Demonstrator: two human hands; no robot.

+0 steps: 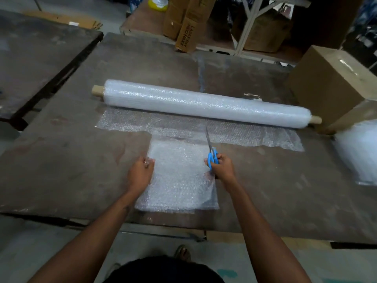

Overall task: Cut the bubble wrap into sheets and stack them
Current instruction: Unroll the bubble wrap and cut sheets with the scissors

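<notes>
roll: the bubble wrap roll (206, 103) is lying across the middle of the worktop (61, 160), its loose layer trailing toward the near edge.
sheet: a sheet (179, 176) is lying flat by the near edge, seemingly joined to the roll's layer at its far end.
left hand: the left hand (140, 174) is pinching the sheet's left edge, fingers (147, 162) curled on the plastic.
right hand: the right hand (221, 167) is gripping the blue scissors (212, 154) at the sheet's right edge, blades pointing toward the roll.
stack: a pale pile (359, 152), probably finished sheets, is sitting at the right edge.
risk: the thin wrap is likely to bunch or tear instead of cutting cleanly if the left hand is letting it go slack; a wandering cut would be leaving a crooked sheet; the roll could be rolling away if tugged.
</notes>
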